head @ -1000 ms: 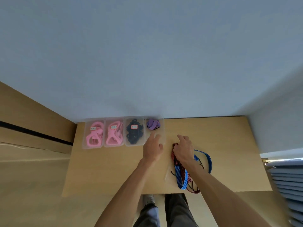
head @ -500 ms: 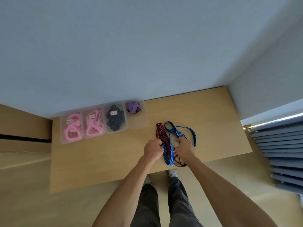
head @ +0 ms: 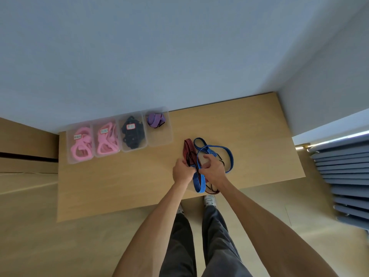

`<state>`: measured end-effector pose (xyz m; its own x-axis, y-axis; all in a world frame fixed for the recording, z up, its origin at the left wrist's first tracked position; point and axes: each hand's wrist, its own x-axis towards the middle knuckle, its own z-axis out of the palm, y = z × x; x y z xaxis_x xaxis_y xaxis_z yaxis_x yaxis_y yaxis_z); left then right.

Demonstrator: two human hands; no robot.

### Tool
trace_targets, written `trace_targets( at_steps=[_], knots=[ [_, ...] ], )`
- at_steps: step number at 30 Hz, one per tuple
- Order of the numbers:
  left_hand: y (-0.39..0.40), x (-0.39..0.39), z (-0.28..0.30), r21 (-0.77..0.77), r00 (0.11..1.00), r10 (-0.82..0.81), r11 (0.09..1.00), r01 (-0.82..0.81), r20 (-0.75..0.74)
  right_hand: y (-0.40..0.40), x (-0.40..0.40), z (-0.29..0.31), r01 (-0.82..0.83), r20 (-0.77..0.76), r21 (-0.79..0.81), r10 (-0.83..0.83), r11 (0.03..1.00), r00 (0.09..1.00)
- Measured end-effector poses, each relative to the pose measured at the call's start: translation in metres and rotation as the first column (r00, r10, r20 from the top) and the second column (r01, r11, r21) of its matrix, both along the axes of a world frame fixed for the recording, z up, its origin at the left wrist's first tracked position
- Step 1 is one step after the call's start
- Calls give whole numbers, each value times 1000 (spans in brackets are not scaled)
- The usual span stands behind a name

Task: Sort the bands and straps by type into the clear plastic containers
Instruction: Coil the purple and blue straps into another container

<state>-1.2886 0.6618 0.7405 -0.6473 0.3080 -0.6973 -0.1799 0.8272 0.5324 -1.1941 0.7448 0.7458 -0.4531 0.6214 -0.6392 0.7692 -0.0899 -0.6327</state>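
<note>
**Layout of table, containers and straps**

4 containers are set side by side in 1 row along the far left edge of the table (head: pixel 119 188), against the wall (head: pixel 159 56). Bands are held in each: the leftmost container (head: pixel 68 156), the second container (head: pixel 95 151), the third container (head: pixel 123 146) and the rightmost container (head: pixel 159 139). To the right of the row, nearer the front edge, a tangle of straps (head: pixel 211 154) is laid on the table. The left hand (head: pixel 182 170) and right hand (head: pixel 212 169) are placed on the tangle's near part, side by side.
</note>
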Motion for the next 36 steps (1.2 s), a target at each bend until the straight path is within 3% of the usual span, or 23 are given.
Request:
trace_targets(
  at_steps=[5, 8, 12, 17, 21, 23, 28, 34, 36],
  knots=[
    [11, -11, 23, 174, 915, 193, 948, -267, 354, -2, -7, 17, 32, -87, 119, -21, 992, 996],
    [16, -26, 43, 292, 873, 215, 884, -365, 438, -1, -14, 35, 2, -218, 71, 13, 997, 976],
    [21, -45, 76, 409, 924, 236, 843, -349, 302, 2, -21, 64, -78, -269, 36, 84, 996, 959],
    [21, -73, 121, 395, 970, 151, 916, -64, -191, 16, -33, 110, -146, -334, 130, 182, 981, 925],
    [25, -85, 162, 416, 922, 65, 903, 109, -382, 20, -52, 154, -375, -322, 304, 465, 876, 825],
    [21, -94, 178, 477, 923, 43, 865, 157, -383, 24, -61, 174, -383, -323, 422, 530, 822, 784],
    [1, -115, 206, 551, 940, -39, 801, 232, -339, 44, -79, 215, -142, -428, 589, 456, 795, 780],
    [-19, -117, 246, 640, 980, -105, 744, 191, -171, 33, -104, 248, 54, -643, 485, 314, 873, 699],
    [-31, -119, 267, 645, 971, -134, 728, 232, -198, 29, -112, 253, 77, -679, 432, 268, 898, 683]
  ],
)
